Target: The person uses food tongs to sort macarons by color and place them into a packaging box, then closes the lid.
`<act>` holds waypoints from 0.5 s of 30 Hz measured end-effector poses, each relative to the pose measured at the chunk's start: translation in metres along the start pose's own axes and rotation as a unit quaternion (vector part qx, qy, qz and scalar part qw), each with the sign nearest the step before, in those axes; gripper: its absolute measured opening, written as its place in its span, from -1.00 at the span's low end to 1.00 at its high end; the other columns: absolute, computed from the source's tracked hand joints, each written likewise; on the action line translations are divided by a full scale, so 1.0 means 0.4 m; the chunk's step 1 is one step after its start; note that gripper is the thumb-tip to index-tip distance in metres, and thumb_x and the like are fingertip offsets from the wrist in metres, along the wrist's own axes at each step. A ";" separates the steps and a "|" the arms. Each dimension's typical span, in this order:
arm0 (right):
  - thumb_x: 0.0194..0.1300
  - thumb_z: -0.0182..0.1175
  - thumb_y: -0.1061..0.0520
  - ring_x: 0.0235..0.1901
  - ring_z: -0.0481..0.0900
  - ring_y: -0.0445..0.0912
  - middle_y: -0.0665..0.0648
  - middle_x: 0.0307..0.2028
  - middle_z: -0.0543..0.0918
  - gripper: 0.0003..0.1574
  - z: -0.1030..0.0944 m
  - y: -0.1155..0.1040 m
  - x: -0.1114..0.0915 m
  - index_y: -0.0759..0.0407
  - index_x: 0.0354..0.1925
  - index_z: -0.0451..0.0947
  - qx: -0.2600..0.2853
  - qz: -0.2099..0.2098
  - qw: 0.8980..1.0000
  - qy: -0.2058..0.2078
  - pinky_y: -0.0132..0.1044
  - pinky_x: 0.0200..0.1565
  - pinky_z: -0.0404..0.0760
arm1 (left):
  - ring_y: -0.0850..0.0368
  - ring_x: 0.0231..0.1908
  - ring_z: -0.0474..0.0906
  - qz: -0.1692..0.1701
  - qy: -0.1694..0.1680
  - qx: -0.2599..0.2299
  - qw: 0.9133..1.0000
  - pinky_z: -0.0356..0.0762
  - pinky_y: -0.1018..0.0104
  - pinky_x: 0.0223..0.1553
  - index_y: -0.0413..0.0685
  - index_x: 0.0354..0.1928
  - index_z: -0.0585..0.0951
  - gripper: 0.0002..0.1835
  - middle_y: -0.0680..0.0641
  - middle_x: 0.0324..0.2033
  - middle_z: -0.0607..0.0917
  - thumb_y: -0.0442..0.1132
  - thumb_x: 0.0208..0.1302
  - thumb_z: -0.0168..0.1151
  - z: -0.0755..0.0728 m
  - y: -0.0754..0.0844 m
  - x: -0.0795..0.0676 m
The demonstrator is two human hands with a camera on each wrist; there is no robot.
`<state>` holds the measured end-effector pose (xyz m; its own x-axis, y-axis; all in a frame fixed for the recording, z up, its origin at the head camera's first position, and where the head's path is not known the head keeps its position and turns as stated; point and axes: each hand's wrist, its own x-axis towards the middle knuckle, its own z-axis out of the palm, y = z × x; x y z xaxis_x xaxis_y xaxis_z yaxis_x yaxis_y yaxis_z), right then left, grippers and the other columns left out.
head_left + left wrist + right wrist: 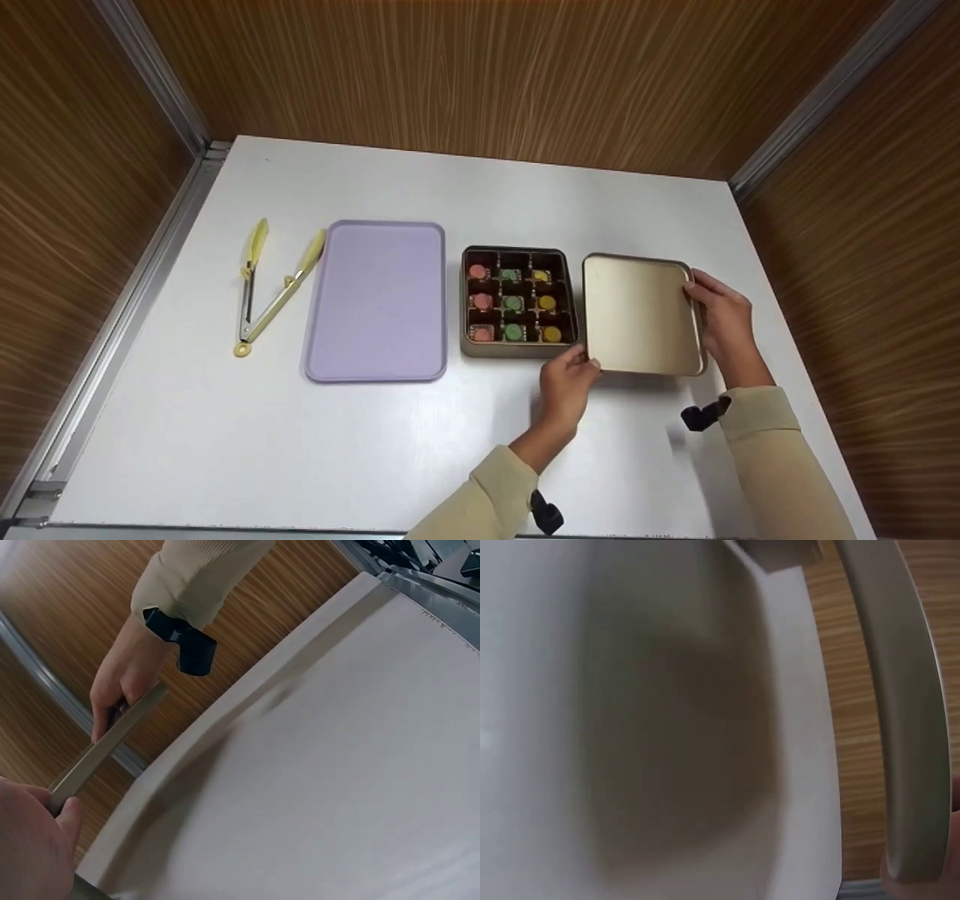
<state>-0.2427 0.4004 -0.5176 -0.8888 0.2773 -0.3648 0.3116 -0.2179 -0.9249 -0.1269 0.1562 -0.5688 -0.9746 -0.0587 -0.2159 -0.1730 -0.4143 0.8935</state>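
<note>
A gold-coloured metal lid point(637, 315), roughly square with a thin rim, is held above the table by both hands. My left hand point(564, 390) grips its near left corner, thumb on the rim. At its right edge, my right hand point(727, 319) holds the rim with the thumb on top. In the left wrist view the lid point(105, 750) appears edge-on between the two hands. Just left of it stands an uncovered tin box point(517, 350), its dark divider holding round pink, green and yellow sweets in separate compartments.
A lilac tray point(379, 300) lies flat left of the box. Further left, spread tongs point(274, 307) with yellow tips lie beside it, one tip near the tray's rim. Wood-grain panels point(465, 75) enclose the white table point(300, 450) at the back and sides.
</note>
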 end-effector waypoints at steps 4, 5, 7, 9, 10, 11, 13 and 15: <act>0.29 0.37 0.21 0.28 0.45 -0.22 -0.03 0.25 0.58 -0.20 0.044 0.004 -0.017 0.18 0.44 0.35 0.009 -0.008 1.000 -0.014 -0.46 0.27 0.43 | 0.00 -0.17 0.74 0.008 -0.001 0.017 1.000 0.71 0.28 -0.13 -0.59 0.16 0.52 -0.55 -0.33 -0.14 0.73 -0.48 0.25 0.25 -0.048 0.030 -0.005; 0.29 0.37 0.22 0.25 0.48 -0.23 -0.03 0.21 0.61 -0.20 0.057 0.006 -0.021 0.21 0.43 0.35 0.011 -0.013 1.000 -0.019 -0.47 0.23 0.46 | -0.01 -0.16 0.74 0.008 0.002 0.018 1.000 0.71 0.27 -0.12 -0.59 0.16 0.52 -0.55 -0.34 -0.13 0.72 -0.48 0.25 0.25 -0.061 0.037 -0.005; 0.29 0.37 0.24 0.16 0.56 -0.26 -0.04 0.10 0.67 -0.22 0.083 0.009 -0.028 0.26 0.42 0.37 0.016 -0.024 0.999 -0.028 -0.51 0.13 0.52 | -0.05 -0.14 0.74 0.010 0.004 0.021 1.000 0.71 0.26 -0.10 -0.60 0.17 0.50 -0.54 -0.37 -0.10 0.71 -0.48 0.25 0.24 -0.088 0.050 -0.007; 0.27 0.38 0.26 0.04 0.63 -0.29 -0.08 -0.03 0.72 -0.28 0.108 0.013 -0.035 0.28 0.37 0.43 0.023 -0.035 0.998 -0.037 -0.54 0.06 0.56 | -0.06 -0.10 0.73 0.006 0.002 0.019 1.000 0.70 0.25 -0.08 -0.61 0.20 0.47 -0.53 -0.40 -0.06 0.69 -0.48 0.27 0.23 -0.116 0.062 -0.010; 0.27 0.38 0.27 -0.01 0.66 -0.29 -0.09 -0.07 0.74 -0.30 0.119 0.014 -0.037 0.30 0.34 0.45 0.027 -0.039 0.998 -0.042 -0.54 0.03 0.57 | -0.07 -0.09 0.72 0.006 0.000 0.016 1.000 0.70 0.25 -0.07 -0.62 0.21 0.46 -0.52 -0.41 -0.04 0.68 -0.48 0.28 0.23 -0.130 0.068 -0.012; 0.26 0.38 0.28 -0.05 0.68 -0.29 -0.09 -0.10 0.75 -0.34 0.130 0.016 -0.040 0.31 0.31 0.48 0.031 -0.043 0.997 -0.047 -0.53 0.02 0.58 | -0.09 -0.08 0.72 0.006 0.000 0.015 1.000 0.70 0.24 -0.06 -0.63 0.22 0.44 -0.51 -0.42 -0.03 0.67 -0.48 0.29 0.22 -0.143 0.072 -0.013; 0.26 0.38 0.28 -0.10 0.70 -0.29 -0.09 -0.14 0.76 -0.37 0.152 0.021 -0.043 0.32 0.29 0.51 0.030 -0.047 0.997 -0.056 -0.52 0.01 0.59 | -0.10 -0.06 0.71 0.005 -0.001 0.011 1.000 0.70 0.23 -0.05 -0.64 0.24 0.42 -0.50 -0.45 -0.01 0.65 -0.48 0.30 0.22 -0.170 0.080 -0.017; 0.28 0.37 0.27 -0.12 0.71 -0.29 -0.08 -0.15 0.77 -0.40 0.174 0.024 -0.047 0.33 0.27 0.52 0.022 -0.050 0.997 -0.063 -0.51 0.00 0.60 | -0.11 -0.05 0.71 0.006 0.001 0.008 1.000 0.69 0.22 -0.04 -0.64 0.24 0.41 -0.49 -0.46 0.00 0.65 -0.49 0.31 0.22 -0.195 0.087 -0.020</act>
<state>-0.2464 0.3278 -0.5123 -0.9505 0.1806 -0.2528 0.2074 -0.2371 -0.9491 -0.1142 0.0715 -0.5668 -0.9763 -0.0660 -0.2061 -0.1635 -0.3992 0.9022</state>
